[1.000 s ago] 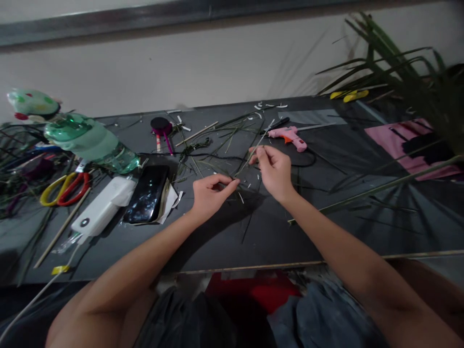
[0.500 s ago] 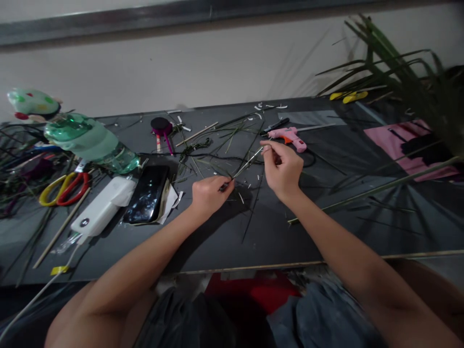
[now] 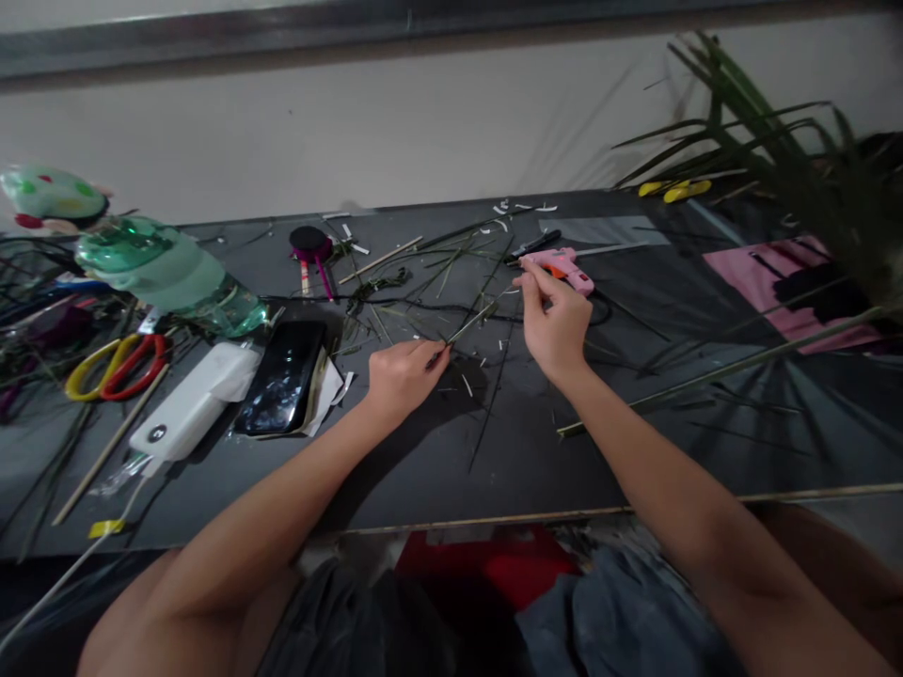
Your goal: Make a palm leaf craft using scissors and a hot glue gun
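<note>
My left hand [image 3: 405, 376] is closed around one end of a thin, pale stick [image 3: 471, 324]; a dark bit shows at its fingertips. The stick slants up and to the right over the table, its far end free. My right hand [image 3: 556, 320] is pinched, with thumb and forefinger together just beyond that far end. A faint, thin line runs between the stick and these fingers, but what they grip is too fine to name. Just behind the right fingertips lies a pink glue gun [image 3: 561, 268].
On the left are a phone [image 3: 282, 376], a white power bank [image 3: 194, 400] with a cable, scissors [image 3: 141, 367] and a green bottle [image 3: 169, 273] lying tilted. Leaf strips and white scraps litter the dark table [image 3: 423, 480]. Long palm leaves [image 3: 762, 113] rise at the right.
My right hand has moved slightly right, away from the stick, whose far end now shows free of the fingers. My left hand keeps its hold, with the view shifted a little.
</note>
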Available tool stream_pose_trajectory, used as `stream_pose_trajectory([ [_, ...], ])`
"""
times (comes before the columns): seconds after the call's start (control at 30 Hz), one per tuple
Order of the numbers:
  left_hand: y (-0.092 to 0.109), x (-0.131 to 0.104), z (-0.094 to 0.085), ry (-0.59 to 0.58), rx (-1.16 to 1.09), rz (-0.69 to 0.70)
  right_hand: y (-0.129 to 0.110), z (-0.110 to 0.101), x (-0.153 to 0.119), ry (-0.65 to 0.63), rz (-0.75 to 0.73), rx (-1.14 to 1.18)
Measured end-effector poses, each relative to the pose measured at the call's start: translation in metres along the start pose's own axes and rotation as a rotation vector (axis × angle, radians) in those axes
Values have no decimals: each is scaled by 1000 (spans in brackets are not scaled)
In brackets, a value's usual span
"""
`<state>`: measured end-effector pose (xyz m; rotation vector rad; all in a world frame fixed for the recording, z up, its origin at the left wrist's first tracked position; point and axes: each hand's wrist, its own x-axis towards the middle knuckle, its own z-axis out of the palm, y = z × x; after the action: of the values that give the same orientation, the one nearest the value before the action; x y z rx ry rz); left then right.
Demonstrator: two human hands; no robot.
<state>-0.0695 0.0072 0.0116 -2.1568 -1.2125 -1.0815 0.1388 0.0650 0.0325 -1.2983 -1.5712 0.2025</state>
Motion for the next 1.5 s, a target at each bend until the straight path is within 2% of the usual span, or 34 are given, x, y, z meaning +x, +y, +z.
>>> stream_pose_trajectory([
  [0.17, -2, -3, 2, -15, 41, -2, -6, 2, -1, 3, 150, 139],
  [0.3, -3, -4, 4, -21, 47, -31, -7, 2, -1, -125, 252, 287],
  [0.37, -3, -3, 5, -7, 19, -69, -6, 0, 1, -214, 135, 250],
  [0.47, -5, -1, 4, -21, -38, -164, -4, -3, 2, -269, -183, 67],
  [0.5, -5, -1, 4, -36, -58, -200, -2, -3, 2, -275, -248, 1],
  [0.57, -5, 1, 2, -57, -95, -260, 3, -2, 0, -279, -239, -117],
  [0.63, -3, 1, 0, -45, -124, -278, 11, 0, -1, -252, -113, -208],
  [0.7, -1, 2, -1, -14, -139, -247, 20, 2, 0, -174, 3, -237],
  [0.8, 1, 1, 0, 5, -142, -175, 25, 2, 6, -84, 61, -146],
  [1.03, 0, -1, 0, 6, -71, -50, -2, -3, 4, -105, -30, 80],
  [1.2, 12, 1, -8, -51, 93, 49, -9, 1, -10, -169, -2, 4],
  [1.3, 16, 2, -11, -76, 138, 73, -8, 2, -14, -127, 9, -33],
  [1.4, 17, 2, -12, -137, 110, 40, -6, 0, -12, -65, -30, -23],
  [1.5, 18, 2, -13, -157, 131, 43, -5, -2, -7, -58, -33, -18],
])
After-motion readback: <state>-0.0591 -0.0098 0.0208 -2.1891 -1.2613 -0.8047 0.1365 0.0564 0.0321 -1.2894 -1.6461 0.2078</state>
